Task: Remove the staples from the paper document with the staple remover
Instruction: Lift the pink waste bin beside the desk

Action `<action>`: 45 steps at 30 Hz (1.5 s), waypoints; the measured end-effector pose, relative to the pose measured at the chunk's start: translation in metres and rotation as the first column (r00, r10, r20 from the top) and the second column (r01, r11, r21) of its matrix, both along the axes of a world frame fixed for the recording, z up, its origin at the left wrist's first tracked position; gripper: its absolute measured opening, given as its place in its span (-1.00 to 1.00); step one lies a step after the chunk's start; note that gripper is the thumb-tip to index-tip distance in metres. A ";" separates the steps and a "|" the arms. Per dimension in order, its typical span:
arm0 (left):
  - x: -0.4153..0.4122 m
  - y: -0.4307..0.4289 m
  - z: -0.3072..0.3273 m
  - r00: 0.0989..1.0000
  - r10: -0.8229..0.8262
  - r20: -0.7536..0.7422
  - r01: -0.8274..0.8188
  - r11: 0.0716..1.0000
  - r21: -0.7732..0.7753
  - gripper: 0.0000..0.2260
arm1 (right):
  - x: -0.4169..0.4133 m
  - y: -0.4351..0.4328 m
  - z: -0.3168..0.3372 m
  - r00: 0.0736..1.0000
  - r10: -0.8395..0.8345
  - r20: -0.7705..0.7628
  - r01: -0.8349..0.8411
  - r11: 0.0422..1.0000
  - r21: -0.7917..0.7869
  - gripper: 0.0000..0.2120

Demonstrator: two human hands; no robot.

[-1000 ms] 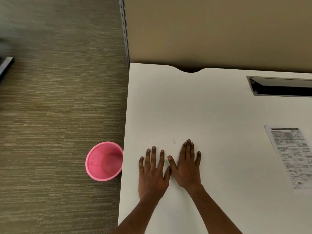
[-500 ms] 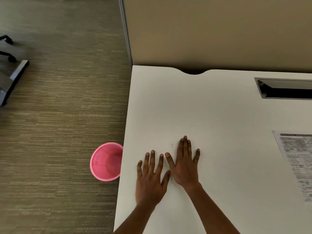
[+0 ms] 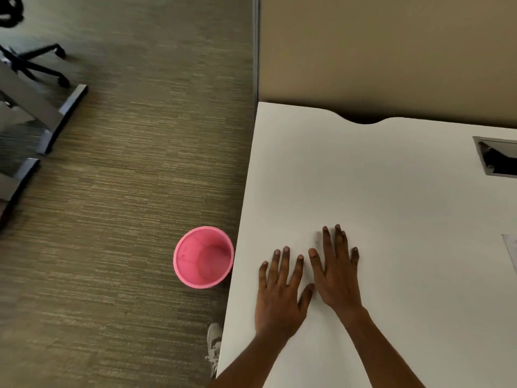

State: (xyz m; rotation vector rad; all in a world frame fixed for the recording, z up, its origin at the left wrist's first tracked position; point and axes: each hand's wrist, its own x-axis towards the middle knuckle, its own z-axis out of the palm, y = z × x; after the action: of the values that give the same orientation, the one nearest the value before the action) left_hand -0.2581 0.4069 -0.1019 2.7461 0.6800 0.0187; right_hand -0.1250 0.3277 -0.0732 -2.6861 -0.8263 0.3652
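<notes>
My left hand (image 3: 279, 292) and my right hand (image 3: 335, 273) lie flat, palms down, side by side on the white desk (image 3: 391, 197) near its left edge, fingers spread, holding nothing. A tiny loose staple (image 3: 317, 237) lies just left of my right hand's fingertips. Only a sliver of the printed paper document (image 3: 512, 250) shows at the right edge of the view. No staple remover is in view.
A pink bin (image 3: 203, 257) stands on the carpet just left of the desk edge. A beige partition (image 3: 391, 51) backs the desk. A cable slot (image 3: 498, 159) is at the far right. Chair and desk legs (image 3: 42, 79) stand at the far left. My shoe (image 3: 214, 345) shows below the desk edge.
The view has swung left, so the paper has slid almost out of frame. My right hand has crept slightly forward past the staple; both hands stay flat.
</notes>
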 end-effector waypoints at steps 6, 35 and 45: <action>-0.009 0.059 0.022 0.944 0.133 0.303 -0.064 0.972 -0.228 -0.63 | -0.053 0.070 0.038 0.989 -0.145 -0.043 0.148 0.878 0.454 -0.37; -0.187 0.345 -0.329 0.531 0.808 -0.255 -0.706 0.256 -0.660 -0.62 | -0.102 0.302 -0.342 0.464 -0.623 -0.629 0.661 0.716 -0.222 -0.53; -0.180 0.363 -0.399 0.620 0.665 -0.415 -0.605 0.069 -0.793 -0.52 | -0.120 0.289 -0.413 0.272 -0.565 -0.779 0.775 0.608 -0.170 -0.71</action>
State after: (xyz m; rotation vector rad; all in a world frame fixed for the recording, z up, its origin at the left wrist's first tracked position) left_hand -0.4384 0.7695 -0.5005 1.1836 1.3541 -0.0570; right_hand -0.2450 0.6165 -0.4866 -1.9787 0.5564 1.0076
